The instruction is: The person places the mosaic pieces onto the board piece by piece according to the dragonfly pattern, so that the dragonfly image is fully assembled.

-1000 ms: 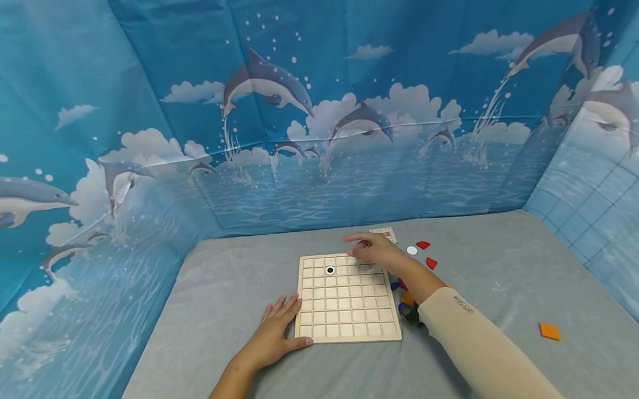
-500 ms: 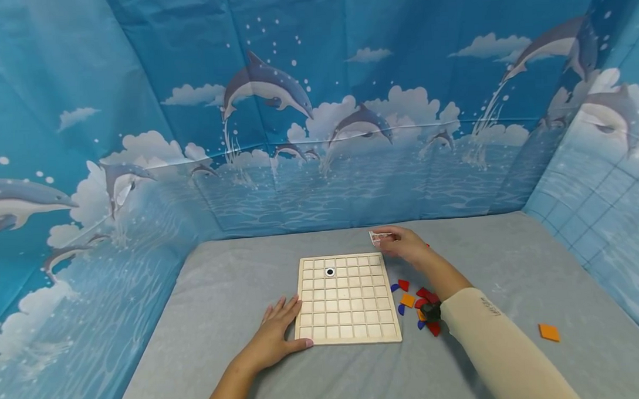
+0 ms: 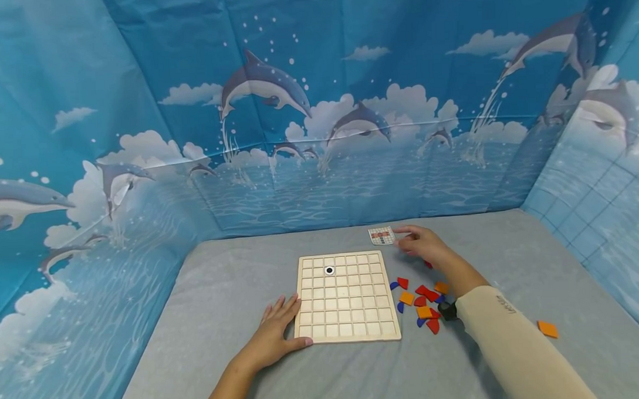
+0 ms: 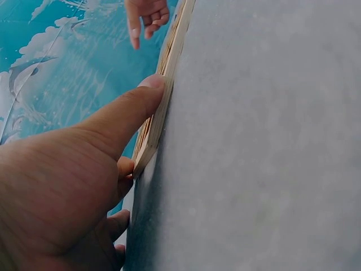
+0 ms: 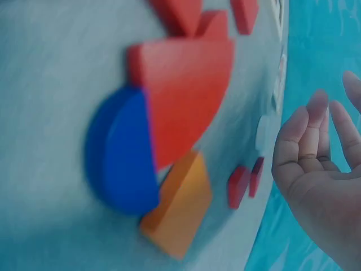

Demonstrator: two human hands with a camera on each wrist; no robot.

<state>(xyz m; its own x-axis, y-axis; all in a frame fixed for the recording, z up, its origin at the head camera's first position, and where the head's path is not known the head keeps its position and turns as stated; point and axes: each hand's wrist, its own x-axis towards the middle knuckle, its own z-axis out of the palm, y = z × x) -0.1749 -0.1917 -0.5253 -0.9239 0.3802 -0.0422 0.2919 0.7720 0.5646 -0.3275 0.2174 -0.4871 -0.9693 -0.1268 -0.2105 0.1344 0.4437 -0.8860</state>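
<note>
A pale wooden board (image 3: 344,298) with a grid of square recesses lies on the grey cloth in the head view. One white disc with a black dot (image 3: 329,270) sits in a cell of its upper rows. At the board's near left corner rests my left hand (image 3: 276,333), fingers spread along the side and thumb (image 4: 144,96) against the front edge. My right hand (image 3: 424,247) hovers just right of a small printed grid card (image 3: 381,235), index finger pointing at it. In the right wrist view, that hand holds nothing and its fingers are loosely bent.
Red, blue and orange flat pieces (image 3: 425,312) lie scattered right of the board, under the right forearm. A lone orange square (image 3: 548,329) lies farther right. In the right wrist view a white disc (image 5: 262,133) lies near two red pieces (image 5: 237,186). A dolphin-print curtain (image 3: 316,105) borders the surface.
My right hand has moved right from above the board's far edge, over the card, to the card's right side. The card now shows fully. My left hand and the board stay put.
</note>
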